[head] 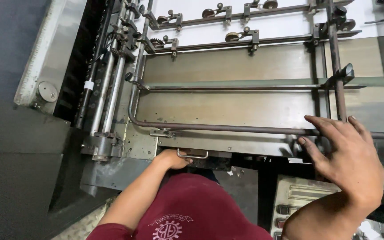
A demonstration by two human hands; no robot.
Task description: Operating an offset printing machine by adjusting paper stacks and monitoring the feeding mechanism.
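I look down on the brownish metal feed board (227, 106) of a large machine. My left hand (170, 159) reaches to the board's near edge and touches the left end of a small metal pull handle (193, 155); its fingers are hidden, so its grip is unclear. My right hand (345, 155) lies palm down with fingers spread over the right end of a long round steel bar (227, 128) that runs across the board. It holds nothing.
Thin cross rods with small rollers (210, 13) span the far side over a white sheet (285, 27). Rollers and linkages (112, 75) crowd the left side next to a grey side frame (41, 62). A control panel (298, 195) sits below my right hand.
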